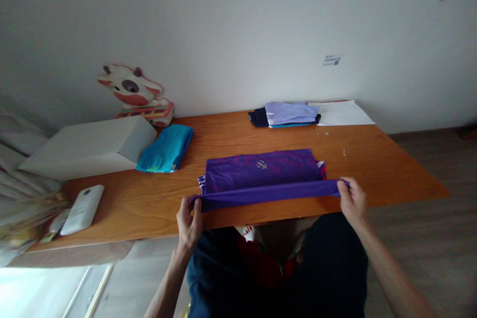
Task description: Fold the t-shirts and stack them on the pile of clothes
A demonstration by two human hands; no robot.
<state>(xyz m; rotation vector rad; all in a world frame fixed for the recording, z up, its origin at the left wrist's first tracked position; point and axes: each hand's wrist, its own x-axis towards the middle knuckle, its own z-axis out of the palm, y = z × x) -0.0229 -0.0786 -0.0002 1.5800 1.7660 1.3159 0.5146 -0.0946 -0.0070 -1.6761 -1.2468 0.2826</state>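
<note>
A purple garment (pixel 238 174) with a small pale print lies partly folded on the wooden table in front of me. Its near edge is stretched into a long band. My left hand (pixel 190 218) pinches the left end of that band, and my right hand (pixel 351 198) grips the right end, with the thumb on top. Bits of white and red patterned cloth stick out at both sides of the garment. Which kind of garment it is, I cannot tell.
A folded blue cloth (pixel 166 148) lies beside a white box (pixel 93 144), with a cow-shaped toy (pixel 132 90) behind. Farther back are folded lilac and dark clothes (pixel 286 113) and a white sheet (pixel 343 113). A white device (pixel 82 209) sits at left on the table (pixel 391 174).
</note>
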